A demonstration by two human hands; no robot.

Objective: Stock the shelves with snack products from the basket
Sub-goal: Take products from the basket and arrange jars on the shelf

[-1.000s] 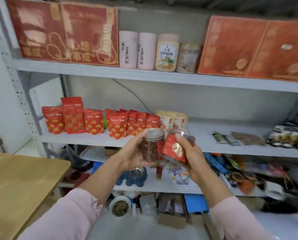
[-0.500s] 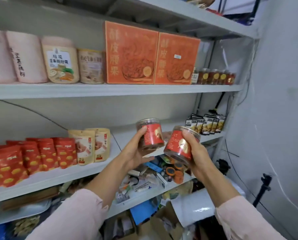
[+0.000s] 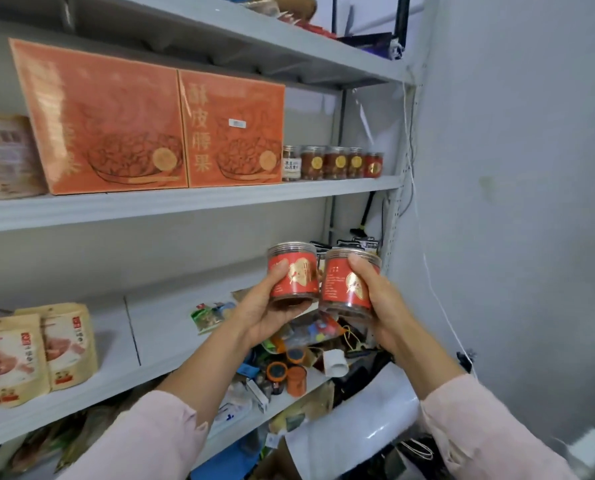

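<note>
Each of my hands holds a clear round snack jar with a red label. My left hand [image 3: 259,315] grips the left jar [image 3: 294,273] from below and the side. My right hand [image 3: 380,306] wraps round the right jar [image 3: 346,284], thumb over its front. Both jars are upright, side by side and nearly touching, in front of the right end of the middle shelf [image 3: 171,336]. On the upper shelf [image 3: 341,187], at its right end, stands a row of similar jars [image 3: 337,162]. The basket is out of view.
Two large orange boxes [image 3: 150,126] fill the upper shelf left of the jar row. Beige snack pouches [image 3: 36,351] stand at the left of the middle shelf. The lower shelf [image 3: 285,400] holds mixed clutter. A grey wall [image 3: 514,202] closes the right side.
The view has swung right and upward along the shelving. Both hands have carried their jars to the right and brought them closer together; the grips are unchanged.
</note>
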